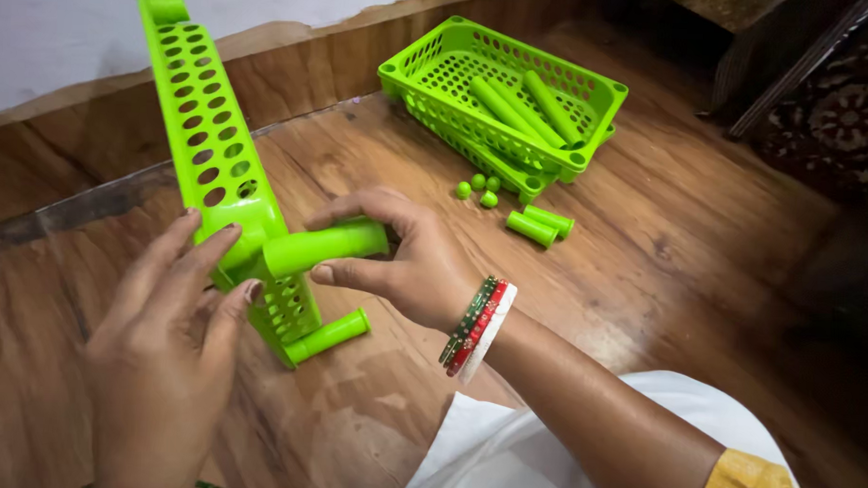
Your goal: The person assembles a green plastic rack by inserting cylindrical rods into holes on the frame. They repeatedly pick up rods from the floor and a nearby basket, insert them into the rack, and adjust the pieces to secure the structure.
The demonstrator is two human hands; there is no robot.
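A bright green perforated plastic tray (200,120) stands on its edge on the wooden table. My left hand (166,331) presses against its near corner from the left. My right hand (400,257) grips a green plastic tube (326,247) that sticks out of that corner toward the right. A second, shorter green tube (330,335) juts from the tray's lower corner, close to the table.
Two stacked green perforated baskets (460,57) sit at the back right with several long green tubes (520,108) inside. Three small green caps (479,190) and two short tubes (540,224) lie in front of them. A wooden ledge (296,61) runs behind the table.
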